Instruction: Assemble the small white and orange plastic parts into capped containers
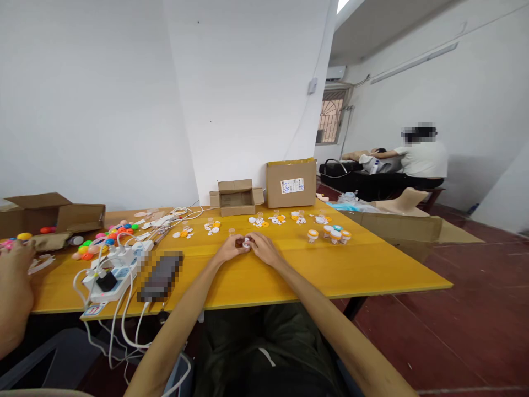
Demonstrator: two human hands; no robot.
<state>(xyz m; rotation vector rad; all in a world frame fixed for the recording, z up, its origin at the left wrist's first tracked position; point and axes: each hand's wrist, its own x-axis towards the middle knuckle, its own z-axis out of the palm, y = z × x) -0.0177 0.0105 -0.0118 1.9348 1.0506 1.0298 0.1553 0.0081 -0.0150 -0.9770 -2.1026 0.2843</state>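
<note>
My left hand (230,247) and my right hand (261,246) meet over the middle of the yellow table (351,270), fingers curled around one small white piece (247,242) held between them. Just beyond my hands lie rows of small white and orange caps (278,219) and little clear pots. To the right of them stand several assembled small jars with orange and teal lids (334,234).
A small open cardboard box (236,197) and a taller closed one (291,182) stand at the table's back. A power strip with white cables (117,269), a dark device and coloured balls (111,234) lie left. Another person's arm (14,286) reaches in at far left. Someone sits at the back right.
</note>
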